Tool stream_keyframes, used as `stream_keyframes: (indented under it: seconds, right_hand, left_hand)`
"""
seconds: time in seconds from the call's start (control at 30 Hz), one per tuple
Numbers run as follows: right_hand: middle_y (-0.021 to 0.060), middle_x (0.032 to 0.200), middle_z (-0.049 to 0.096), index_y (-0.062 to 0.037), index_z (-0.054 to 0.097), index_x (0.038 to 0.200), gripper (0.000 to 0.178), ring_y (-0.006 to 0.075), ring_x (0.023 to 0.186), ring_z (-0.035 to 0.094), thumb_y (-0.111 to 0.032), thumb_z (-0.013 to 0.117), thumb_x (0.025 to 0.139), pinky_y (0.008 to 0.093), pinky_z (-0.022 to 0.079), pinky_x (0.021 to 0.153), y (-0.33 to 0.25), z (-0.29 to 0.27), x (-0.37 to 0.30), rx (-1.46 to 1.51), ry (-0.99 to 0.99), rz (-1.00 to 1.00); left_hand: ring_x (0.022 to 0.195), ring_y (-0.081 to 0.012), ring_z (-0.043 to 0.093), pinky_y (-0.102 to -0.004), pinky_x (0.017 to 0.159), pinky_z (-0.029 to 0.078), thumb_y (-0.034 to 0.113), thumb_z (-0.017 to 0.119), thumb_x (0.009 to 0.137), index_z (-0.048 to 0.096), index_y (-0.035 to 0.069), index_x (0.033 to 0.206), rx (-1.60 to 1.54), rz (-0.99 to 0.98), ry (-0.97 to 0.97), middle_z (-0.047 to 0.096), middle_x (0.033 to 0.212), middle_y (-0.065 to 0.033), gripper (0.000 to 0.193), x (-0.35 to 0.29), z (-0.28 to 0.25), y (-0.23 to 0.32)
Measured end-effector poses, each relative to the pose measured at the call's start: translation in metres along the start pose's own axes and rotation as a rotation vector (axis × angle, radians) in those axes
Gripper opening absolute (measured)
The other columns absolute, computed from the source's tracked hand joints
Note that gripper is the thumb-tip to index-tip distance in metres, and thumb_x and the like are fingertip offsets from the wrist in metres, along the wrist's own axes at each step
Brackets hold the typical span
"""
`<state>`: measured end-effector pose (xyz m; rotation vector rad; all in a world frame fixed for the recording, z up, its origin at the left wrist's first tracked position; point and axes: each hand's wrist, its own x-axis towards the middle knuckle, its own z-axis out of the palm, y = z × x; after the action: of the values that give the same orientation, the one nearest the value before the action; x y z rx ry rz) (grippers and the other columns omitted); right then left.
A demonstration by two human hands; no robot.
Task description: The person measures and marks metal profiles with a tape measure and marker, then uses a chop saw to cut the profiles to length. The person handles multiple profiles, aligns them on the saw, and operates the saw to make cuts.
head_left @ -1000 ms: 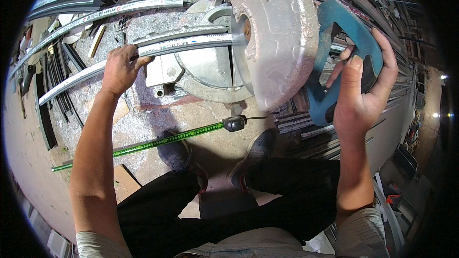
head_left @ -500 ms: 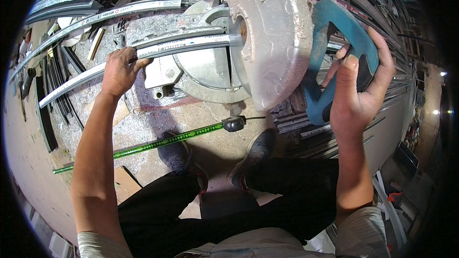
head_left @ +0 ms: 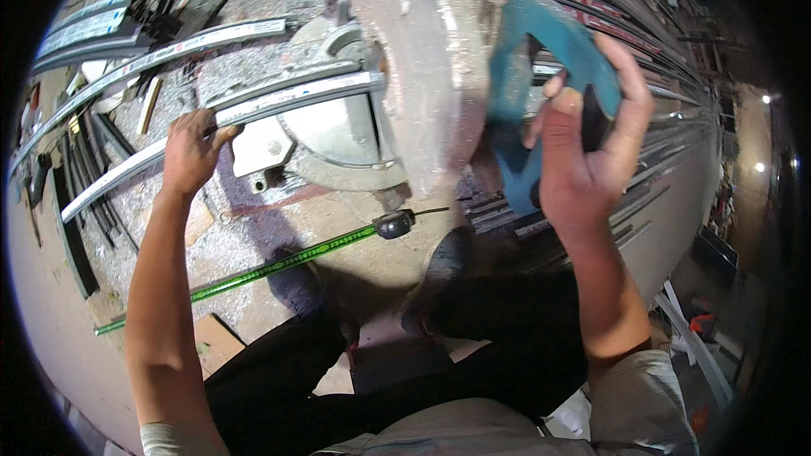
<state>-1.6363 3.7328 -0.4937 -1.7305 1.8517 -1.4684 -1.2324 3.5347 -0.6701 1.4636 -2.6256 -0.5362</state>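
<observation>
My left hand (head_left: 190, 156) is closed on a long silvery-white profile strip (head_left: 296, 99), thumb and fingers pinching it left of the saw's metal base (head_left: 338, 131). The strip lies across the base against the fence, and its right end meets the miter saw's dusty, clear blade guard (head_left: 431, 59). On the right, my right hand (head_left: 587, 156) wraps round the teal loop handle (head_left: 515, 42) of the saw, with the thumb across its inner side. The guard hides most of the blade and the contact with the strip.
A tape measure (head_left: 394, 224) lies in front of the saw, its green tape (head_left: 253, 274) drawn out leftward. Another long strip (head_left: 194, 44) lies behind. Dark offcuts (head_left: 80, 169) lie left, and many profiles (head_left: 667, 67) are piled right. My shoes are below the saw.
The whole view has shifted slightly. The saw's guard and handle, with my right hand, have moved left relative to the base and look a little smaller. My left hand keeps its hold on the strip.
</observation>
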Motion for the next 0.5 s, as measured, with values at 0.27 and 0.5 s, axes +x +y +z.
stream_keyframes:
  seconds: [0.27, 0.5]
  right_hand:
    - [0.0238, 0.135, 0.062, -0.0002, 0.039, 0.153, 0.057, 0.0256, 0.099, 0.074, -0.003, 0.065, 0.102, 0.0372, 0.061, 0.082, 0.001, 0.001, 0.000, -0.160, -0.015, -0.194]
    - [0.0234, 0.133, 0.064, -0.0012, 0.043, 0.151, 0.059, 0.0351, 0.108, 0.073, -0.002, 0.068, 0.098, 0.0428, 0.058, 0.092, 0.007, 0.004, -0.009, -0.151, 0.024, -0.186]
  left_hand:
    - [0.087, -0.0422, 0.056, -0.0506, 0.085, 0.045, 0.047, 0.078, 0.096, 0.058, -0.001, 0.088, -0.053, 0.023, 0.039, 0.061, 0.086, -0.0193, 0.052, -0.003, 0.006, -0.014]
    - [0.083, -0.0401, 0.051, -0.0502, 0.081, 0.043, 0.051, 0.073, 0.099, 0.053, -0.002, 0.087, -0.046, 0.051, 0.051, 0.055, 0.084, -0.0192, 0.058, -0.002, 0.015, -0.023]
